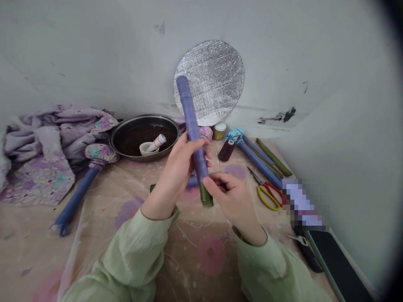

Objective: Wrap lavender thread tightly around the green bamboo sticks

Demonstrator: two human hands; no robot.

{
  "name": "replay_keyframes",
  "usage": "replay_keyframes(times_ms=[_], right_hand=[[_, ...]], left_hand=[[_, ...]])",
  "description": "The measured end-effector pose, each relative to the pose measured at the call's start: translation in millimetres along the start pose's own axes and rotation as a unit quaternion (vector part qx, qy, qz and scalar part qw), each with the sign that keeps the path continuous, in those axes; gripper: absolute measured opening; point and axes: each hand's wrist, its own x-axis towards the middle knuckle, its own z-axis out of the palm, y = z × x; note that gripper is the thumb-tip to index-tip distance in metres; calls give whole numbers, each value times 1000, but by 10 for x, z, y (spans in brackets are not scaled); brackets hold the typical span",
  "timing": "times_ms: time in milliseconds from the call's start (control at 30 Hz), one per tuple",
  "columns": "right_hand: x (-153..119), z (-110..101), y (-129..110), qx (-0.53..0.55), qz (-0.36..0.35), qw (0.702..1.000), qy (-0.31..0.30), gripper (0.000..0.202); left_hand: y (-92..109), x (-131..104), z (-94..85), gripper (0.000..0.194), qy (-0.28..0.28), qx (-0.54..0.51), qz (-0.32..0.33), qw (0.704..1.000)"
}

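A stick wrapped in smooth purple material (191, 111) is held up, tilted, over the table. Its lower end is bare and green (206, 198), looking like bamboo. My left hand (181, 165) is closed round the stick's middle. With thumb and fingers, my right hand (231, 195) pinches the stick where the purple meets the green. Behind my hands, a blue bundle of cord or strip (192, 181) lies partly hidden on the table. Just beyond stands a cone of dark thread (226, 150). Scissors (267, 188) with red and yellow handles lie to the right.
A dark pan (145, 158) holds a small white cup (148, 148). Floral cloth (44, 155) and a padded blue stick (80, 197) lie left. A silver disc (217, 79) leans on the wall. Right are a jar (219, 131), more sticks (260, 161) and a phone (338, 264).
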Motion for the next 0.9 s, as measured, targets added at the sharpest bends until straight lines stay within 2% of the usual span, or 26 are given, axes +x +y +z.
replay_keyframes(times_ms=[167,300,367,500,900], right_hand=[[-31,30,-17,-43,-14,999,-26,22],[-35,9,-15,-45,-16,998,-33,26],[-26,-21,-13,-34,-13,998,-42,26],[-12,-64,-17,6,-5,997,-82,13],[12,-52,-28,85,-14,994,-73,9]], left_hand=[[-33,-36,67,0,10,-25,5,1000],[-38,-29,74,2,-1,-9,1,1000],[-35,-17,58,2,-4,-4,13,1000],[-16,-4,22,3,-2,2,26,1000],[16,-25,17,3,-19,-17,14,1000]])
